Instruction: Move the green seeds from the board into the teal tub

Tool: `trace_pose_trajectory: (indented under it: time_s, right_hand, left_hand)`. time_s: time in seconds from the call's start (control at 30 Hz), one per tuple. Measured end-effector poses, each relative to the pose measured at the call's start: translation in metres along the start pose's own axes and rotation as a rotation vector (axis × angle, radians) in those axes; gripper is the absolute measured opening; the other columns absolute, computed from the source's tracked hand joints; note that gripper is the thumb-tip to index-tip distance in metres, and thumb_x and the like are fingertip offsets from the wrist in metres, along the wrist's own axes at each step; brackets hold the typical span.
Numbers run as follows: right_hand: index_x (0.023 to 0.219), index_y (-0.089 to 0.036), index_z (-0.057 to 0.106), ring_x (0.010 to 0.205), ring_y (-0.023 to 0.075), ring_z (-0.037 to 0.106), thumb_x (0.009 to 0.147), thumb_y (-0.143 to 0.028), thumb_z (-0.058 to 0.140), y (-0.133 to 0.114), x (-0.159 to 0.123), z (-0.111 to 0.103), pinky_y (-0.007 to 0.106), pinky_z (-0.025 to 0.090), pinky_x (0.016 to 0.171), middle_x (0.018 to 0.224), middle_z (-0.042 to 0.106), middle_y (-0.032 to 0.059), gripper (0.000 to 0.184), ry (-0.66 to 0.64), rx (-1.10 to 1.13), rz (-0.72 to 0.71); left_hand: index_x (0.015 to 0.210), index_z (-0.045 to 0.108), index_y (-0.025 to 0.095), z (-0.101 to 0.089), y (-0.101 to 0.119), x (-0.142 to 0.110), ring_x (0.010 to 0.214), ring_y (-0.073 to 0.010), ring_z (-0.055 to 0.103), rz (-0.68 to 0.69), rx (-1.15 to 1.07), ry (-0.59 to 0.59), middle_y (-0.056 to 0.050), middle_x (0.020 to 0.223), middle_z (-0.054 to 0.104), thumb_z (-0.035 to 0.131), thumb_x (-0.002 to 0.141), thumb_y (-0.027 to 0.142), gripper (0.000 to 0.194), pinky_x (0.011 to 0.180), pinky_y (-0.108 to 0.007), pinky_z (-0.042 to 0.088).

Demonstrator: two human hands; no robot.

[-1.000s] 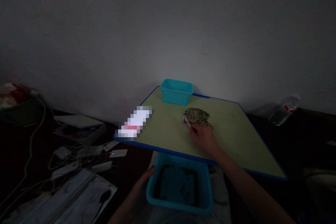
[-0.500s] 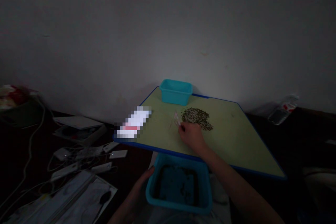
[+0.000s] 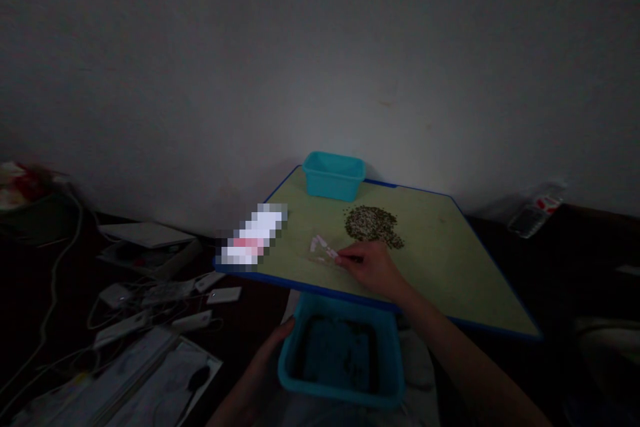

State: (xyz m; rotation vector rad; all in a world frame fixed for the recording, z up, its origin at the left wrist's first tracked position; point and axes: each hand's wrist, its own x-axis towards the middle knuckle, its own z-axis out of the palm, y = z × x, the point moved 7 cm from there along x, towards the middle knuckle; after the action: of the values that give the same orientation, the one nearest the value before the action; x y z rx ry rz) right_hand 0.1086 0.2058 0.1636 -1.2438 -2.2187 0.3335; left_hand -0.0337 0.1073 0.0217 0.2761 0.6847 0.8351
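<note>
Now a pale, blurred strip (image 3: 331, 252) is pinched in the right hand (image 3: 373, 268), aimed lengthwise at ten o'clock; the grain pile (image 3: 371, 222) is seen at twelve on the desk (image 3: 450, 253), while the lower tub's (image 3: 343, 395) nine-o'clock side is touched by the left hand (image 3: 271, 352) (its grip cannot be told).

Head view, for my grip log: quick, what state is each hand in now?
Left hand: against the lower blue tub; fingers mostly hidden, grip unclear.
Right hand: closed, pinching a small pale item, too blurred to name.

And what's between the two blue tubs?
In the head view: the tabletop, the right hand and the small pale thing it pinches; the speckled pile lies further right.
</note>
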Motion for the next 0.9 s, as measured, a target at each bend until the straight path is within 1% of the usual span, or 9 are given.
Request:
trace_pose_trajectory:
  time_s: [0.1, 0.17, 0.33, 0.47, 0.6, 0.67, 0.73, 0.8, 0.9]
  right_hand:
    - [0.088, -0.024, 0.069, 0.067, 0.0109, 0.058, 0.083, -0.032, 0.049, -0.007, 0.006, 0.012, 0.02, 0.037, 0.062, 0.075, 0.068, 0.0001, 0.023, -0.062, -0.041, -0.047]
    - [0.087, -0.023, 0.07, 0.067, 0.0112, 0.058, 0.083, -0.031, 0.049, -0.005, 0.013, 0.016, 0.02, 0.037, 0.062, 0.075, 0.067, 0.0007, 0.023, -0.066, -0.087, -0.051]
    - [0.086, -0.024, 0.07, 0.067, 0.0116, 0.057, 0.082, -0.031, 0.05, 0.014, 0.031, 0.013, 0.021, 0.036, 0.061, 0.073, 0.067, 0.0006, 0.022, -0.006, -0.202, -0.007]
    - [0.086, -0.024, 0.07, 0.065, 0.0111, 0.057, 0.08, -0.03, 0.052, 0.026, 0.036, 0.005, 0.02, 0.036, 0.059, 0.074, 0.068, 0.0, 0.02, 0.029, -0.172, 0.044]
    - [0.087, -0.024, 0.07, 0.065, 0.0115, 0.059, 0.079, -0.033, 0.053, 0.043, 0.025, -0.024, 0.021, 0.039, 0.058, 0.078, 0.069, -0.0004, 0.02, 0.115, -0.106, 0.098]
    - [0.087, -0.023, 0.07, 0.063, 0.0126, 0.059, 0.079, -0.035, 0.053, 0.057, 0.013, -0.043, 0.021, 0.039, 0.056, 0.076, 0.069, 0.0004, 0.023, 0.172, -0.095, 0.152]
    - [0.087, -0.022, 0.07, 0.063, 0.014, 0.06, 0.078, -0.038, 0.052, 0.071, -0.002, -0.058, 0.022, 0.039, 0.055, 0.075, 0.07, 0.0013, 0.026, 0.222, -0.108, 0.228]
    - [0.086, -0.022, 0.07, 0.061, 0.0148, 0.061, 0.078, -0.039, 0.052, 0.077, -0.016, -0.062, 0.022, 0.04, 0.055, 0.073, 0.07, 0.0013, 0.026, 0.219, -0.13, 0.278]
    - [0.084, -0.024, 0.07, 0.062, 0.0139, 0.061, 0.078, -0.036, 0.052, 0.069, -0.024, -0.048, 0.022, 0.039, 0.056, 0.073, 0.07, 0.0001, 0.022, 0.172, -0.147, 0.25]
  left_hand:
    - [0.119, 0.05, 0.007, 0.002, 0.001, -0.001, 0.096, -0.0325, 0.062, 0.007, -0.009, -0.003, -0.014, 0.094, 0.072, 0.048, 0.079, 0.037, 0.05, 0.091, -0.047, 0.039]
    - [0.119, 0.051, 0.008, 0.001, 0.001, -0.002, 0.097, -0.0326, 0.061, 0.007, -0.009, -0.013, -0.014, 0.095, 0.072, 0.048, 0.079, 0.038, 0.05, 0.092, -0.047, 0.039]
    - [0.122, 0.048, 0.011, -0.009, 0.0, -0.001, 0.102, -0.0334, 0.058, 0.029, 0.005, 0.042, -0.015, 0.103, 0.069, 0.051, 0.077, 0.038, 0.053, 0.09, -0.048, 0.04]
    - [0.122, 0.048, 0.008, -0.008, -0.003, -0.002, 0.099, -0.0342, 0.06, -0.02, -0.009, 0.077, -0.015, 0.098, 0.071, 0.052, 0.076, 0.036, 0.054, 0.09, -0.049, 0.04]
    - [0.125, 0.044, 0.011, -0.002, -0.001, -0.004, 0.1, -0.0338, 0.059, -0.025, -0.042, 0.073, -0.014, 0.101, 0.07, 0.052, 0.076, 0.038, 0.057, 0.09, -0.05, 0.04]
    - [0.128, 0.041, 0.013, -0.001, -0.003, -0.004, 0.1, -0.0332, 0.059, -0.06, -0.046, 0.091, -0.013, 0.102, 0.069, 0.052, 0.075, 0.04, 0.06, 0.091, -0.049, 0.039]
    - [0.129, 0.038, 0.013, -0.001, -0.003, -0.004, 0.099, -0.0327, 0.06, -0.058, -0.033, 0.133, -0.013, 0.101, 0.07, 0.053, 0.075, 0.04, 0.063, 0.091, -0.048, 0.039]
    - [0.129, 0.038, 0.012, 0.002, -0.003, -0.005, 0.097, -0.0325, 0.061, -0.03, -0.011, 0.157, -0.013, 0.099, 0.071, 0.053, 0.075, 0.039, 0.063, 0.091, -0.048, 0.039]
    - [0.128, 0.04, 0.013, 0.012, -0.002, -0.007, 0.097, -0.0319, 0.061, -0.003, -0.003, 0.134, -0.013, 0.101, 0.07, 0.052, 0.076, 0.038, 0.06, 0.09, -0.046, 0.04]
